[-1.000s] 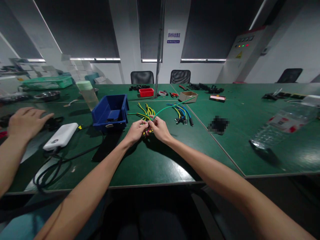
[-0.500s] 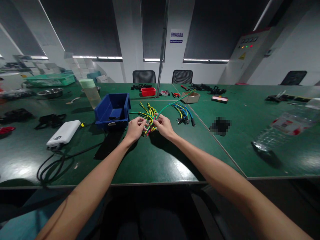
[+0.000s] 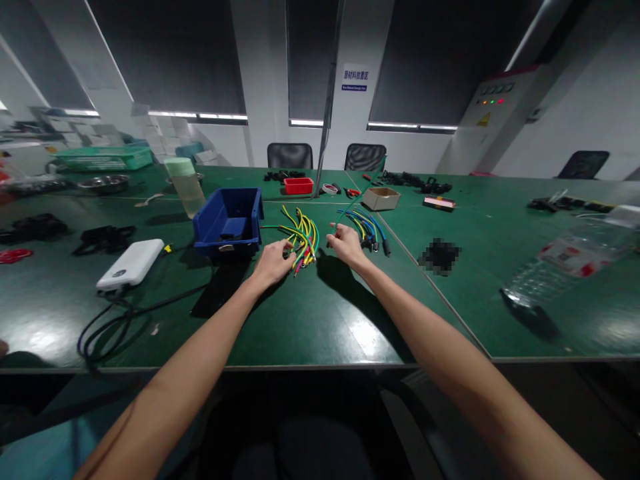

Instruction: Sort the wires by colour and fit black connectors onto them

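My left hand (image 3: pixel 273 261) rests on the green table (image 3: pixel 310 320) with its fingers closed on the near end of a bundle of yellow and green wires (image 3: pixel 300 233). My right hand (image 3: pixel 346 243) is apart from the bundle, to its right, pinching one long green wire (image 3: pixel 361 192) that rises up and away toward the far side. Just beyond my right hand lies a second bundle of blue and yellow wires with black ends (image 3: pixel 369 229).
A blue bin (image 3: pixel 227 220) stands left of the bundle, a white power bank (image 3: pixel 131 263) with a black cable further left. A clear cup (image 3: pixel 184 185), a red tray (image 3: pixel 298 185), a cardboard box (image 3: pixel 381 197) and a plastic bottle (image 3: pixel 565 261) lie around.
My right hand has pulled the green wire out of the bundle and moved right. The other person's hand at the left has left the view.
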{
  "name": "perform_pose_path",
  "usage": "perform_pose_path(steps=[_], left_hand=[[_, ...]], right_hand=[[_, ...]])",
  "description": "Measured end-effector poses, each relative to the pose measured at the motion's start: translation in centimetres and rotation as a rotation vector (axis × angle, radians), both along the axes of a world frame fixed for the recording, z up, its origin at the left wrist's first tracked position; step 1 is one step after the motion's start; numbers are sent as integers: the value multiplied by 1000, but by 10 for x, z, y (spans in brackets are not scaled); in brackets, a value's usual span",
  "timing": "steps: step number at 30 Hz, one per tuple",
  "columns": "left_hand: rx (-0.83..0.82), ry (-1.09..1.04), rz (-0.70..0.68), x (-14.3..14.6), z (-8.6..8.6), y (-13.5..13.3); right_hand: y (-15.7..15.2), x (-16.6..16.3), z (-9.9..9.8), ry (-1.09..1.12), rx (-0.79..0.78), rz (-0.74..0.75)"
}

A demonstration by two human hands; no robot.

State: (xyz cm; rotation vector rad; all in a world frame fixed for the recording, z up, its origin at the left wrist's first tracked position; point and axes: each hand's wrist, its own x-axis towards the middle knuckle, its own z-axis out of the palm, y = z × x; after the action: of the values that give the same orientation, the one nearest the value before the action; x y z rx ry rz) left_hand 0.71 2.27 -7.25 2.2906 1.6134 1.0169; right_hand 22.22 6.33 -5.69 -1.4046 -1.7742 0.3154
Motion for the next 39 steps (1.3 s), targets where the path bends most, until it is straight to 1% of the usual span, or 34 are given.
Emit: perform_pose_path(steps=[3, 6, 9, 13, 17, 25, 32, 39], left_hand=[[-4, 61, -13, -1, -4, 2], [-16, 96, -7, -3, -5, 3], [-40, 100, 26, -4, -5, 2], [-94, 97, 81, -5, -4, 1], [-91, 81, 100, -6, -1, 0], [-108, -18, 140, -6, 4, -2], [-109, -98, 116, -5, 3, 1], [-83, -295, 179, -6, 6, 4]], right_hand=[[6, 10, 3, -26, -25, -63], [9, 21, 9, -97, -41, -133], [13, 36, 15, -215, -53, -208], [19, 56, 17, -368, -87, -251], [24, 70, 16, -426, -168, -304], [20, 83, 22, -470, -212, -392], [16, 88, 21, -489, -317, -488], [15, 90, 12, -512, -354, -470]])
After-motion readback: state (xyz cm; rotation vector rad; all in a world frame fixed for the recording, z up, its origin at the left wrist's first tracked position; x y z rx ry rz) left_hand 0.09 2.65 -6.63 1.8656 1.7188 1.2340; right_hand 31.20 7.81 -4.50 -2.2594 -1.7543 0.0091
